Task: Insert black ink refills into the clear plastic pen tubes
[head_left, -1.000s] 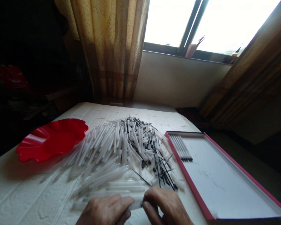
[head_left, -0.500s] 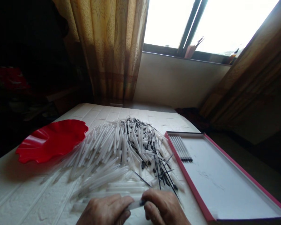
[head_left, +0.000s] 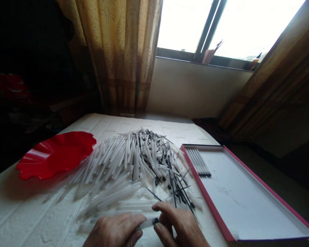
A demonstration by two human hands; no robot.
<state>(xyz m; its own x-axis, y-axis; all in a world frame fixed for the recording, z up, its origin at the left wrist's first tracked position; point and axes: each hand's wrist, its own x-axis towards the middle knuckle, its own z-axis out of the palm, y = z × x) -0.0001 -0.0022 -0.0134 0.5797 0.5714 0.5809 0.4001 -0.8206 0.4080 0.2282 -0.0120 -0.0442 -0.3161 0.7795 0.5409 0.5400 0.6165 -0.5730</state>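
Head view: my left hand [head_left: 114,230] grips a clear tube [head_left: 147,224], my right hand [head_left: 179,224] parted around its end; few refills [head_left: 198,163] lie lined in the tray [head_left: 257,192], most of the heap [head_left: 134,164] remains.

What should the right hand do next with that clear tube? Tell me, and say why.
Probably pinch the dark end of the clear plastic tube and draw it out. The left hand grips the tube, the right hand sits beside that end, and thin black-tipped rods already lie side by side in the red-rimmed tray.
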